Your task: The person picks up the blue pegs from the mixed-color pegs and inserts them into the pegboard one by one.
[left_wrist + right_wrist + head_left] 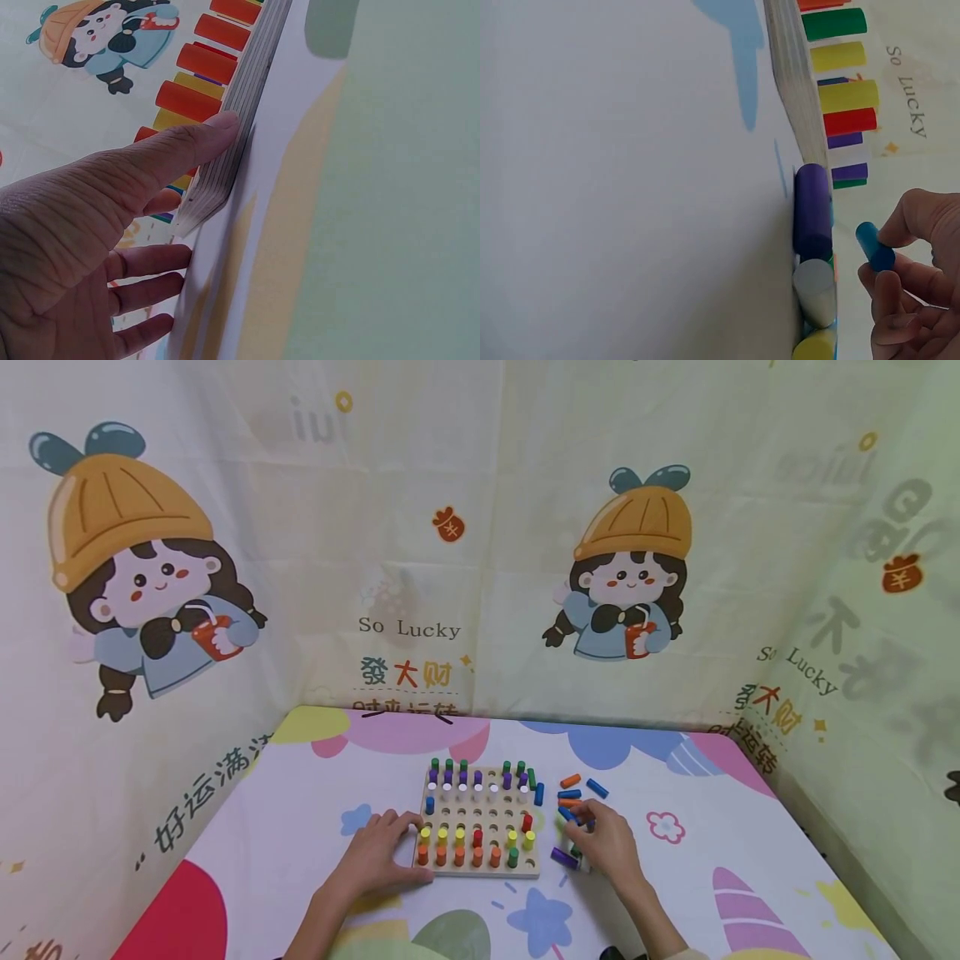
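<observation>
A wooden pegboard (480, 874) with rows of coloured pegs lies on the table. My left hand (375, 852) holds its near left corner, thumb against the layered front edge and index finger at the left side. In the left wrist view the other fingers stay off the board. To the right of the board, my right hand (607, 843) pinches a blue peg (875, 246) between thumb and fingers, raised above the table in the right wrist view. Below it lie a purple peg (813, 210), a white peg (814, 292) and a yellow peg (816, 346).
More loose pegs lie right of the board, among them an orange peg (571, 781) and a blue peg (597, 788). Another blue peg (539, 793) is close by the board's right edge. Printed cloth walls (480, 568) enclose the table's back and sides.
</observation>
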`<state>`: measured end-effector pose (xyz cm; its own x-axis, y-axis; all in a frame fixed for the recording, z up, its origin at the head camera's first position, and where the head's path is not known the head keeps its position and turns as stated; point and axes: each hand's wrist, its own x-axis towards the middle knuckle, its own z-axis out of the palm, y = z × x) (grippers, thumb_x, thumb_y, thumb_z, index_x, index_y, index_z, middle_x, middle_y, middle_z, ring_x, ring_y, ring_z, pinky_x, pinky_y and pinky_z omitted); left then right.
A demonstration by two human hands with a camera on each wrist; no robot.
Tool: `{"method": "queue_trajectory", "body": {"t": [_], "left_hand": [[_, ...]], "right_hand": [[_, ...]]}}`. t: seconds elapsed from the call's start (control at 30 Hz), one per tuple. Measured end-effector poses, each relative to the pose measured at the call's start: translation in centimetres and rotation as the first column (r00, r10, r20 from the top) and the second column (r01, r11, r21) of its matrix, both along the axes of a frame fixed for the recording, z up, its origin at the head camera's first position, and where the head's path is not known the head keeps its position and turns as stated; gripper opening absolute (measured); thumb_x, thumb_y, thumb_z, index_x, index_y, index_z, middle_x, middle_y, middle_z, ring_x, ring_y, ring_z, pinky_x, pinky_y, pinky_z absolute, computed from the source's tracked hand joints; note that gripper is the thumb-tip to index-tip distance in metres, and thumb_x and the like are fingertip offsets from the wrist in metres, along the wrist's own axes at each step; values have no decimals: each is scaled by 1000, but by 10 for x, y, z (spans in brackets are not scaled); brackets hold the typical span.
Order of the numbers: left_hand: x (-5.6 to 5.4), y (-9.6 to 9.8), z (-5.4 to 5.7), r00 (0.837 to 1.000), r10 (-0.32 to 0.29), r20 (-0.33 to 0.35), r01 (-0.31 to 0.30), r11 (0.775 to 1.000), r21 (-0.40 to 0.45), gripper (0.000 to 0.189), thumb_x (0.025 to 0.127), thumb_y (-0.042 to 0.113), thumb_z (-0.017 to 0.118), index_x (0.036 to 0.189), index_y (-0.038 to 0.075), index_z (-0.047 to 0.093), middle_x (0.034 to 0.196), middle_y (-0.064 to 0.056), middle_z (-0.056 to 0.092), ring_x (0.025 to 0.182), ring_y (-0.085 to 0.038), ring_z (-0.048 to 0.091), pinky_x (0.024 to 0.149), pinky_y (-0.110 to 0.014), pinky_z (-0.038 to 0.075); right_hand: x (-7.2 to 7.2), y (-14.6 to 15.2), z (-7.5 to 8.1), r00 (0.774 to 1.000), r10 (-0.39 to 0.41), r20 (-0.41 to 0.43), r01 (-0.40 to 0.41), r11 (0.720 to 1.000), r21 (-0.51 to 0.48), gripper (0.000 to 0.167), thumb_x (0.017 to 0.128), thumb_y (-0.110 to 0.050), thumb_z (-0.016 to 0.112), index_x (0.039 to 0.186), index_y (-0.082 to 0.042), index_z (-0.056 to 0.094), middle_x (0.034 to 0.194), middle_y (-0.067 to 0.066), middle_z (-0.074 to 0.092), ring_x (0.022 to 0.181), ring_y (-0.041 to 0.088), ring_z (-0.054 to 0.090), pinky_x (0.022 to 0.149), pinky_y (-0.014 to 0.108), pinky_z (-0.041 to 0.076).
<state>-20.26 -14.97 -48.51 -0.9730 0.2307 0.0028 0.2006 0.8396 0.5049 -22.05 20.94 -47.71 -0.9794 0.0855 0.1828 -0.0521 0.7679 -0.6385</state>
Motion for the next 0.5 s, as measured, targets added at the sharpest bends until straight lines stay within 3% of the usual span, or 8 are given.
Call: {"method": "queue_trajectory", "body": {"t": [0.5], "left_hand": [[-1,2,1,1000,6,11,-6,1000,6,72,65,59,90,122,26,63,109,0,57,101,-22,49,92,-54,45]], "right_hand": [[7,-17,11,999,9,-45,-13,995,-102,22,86,-10,75,108,-7,74,96,3,70,77,15,58,66,23,50]]}}
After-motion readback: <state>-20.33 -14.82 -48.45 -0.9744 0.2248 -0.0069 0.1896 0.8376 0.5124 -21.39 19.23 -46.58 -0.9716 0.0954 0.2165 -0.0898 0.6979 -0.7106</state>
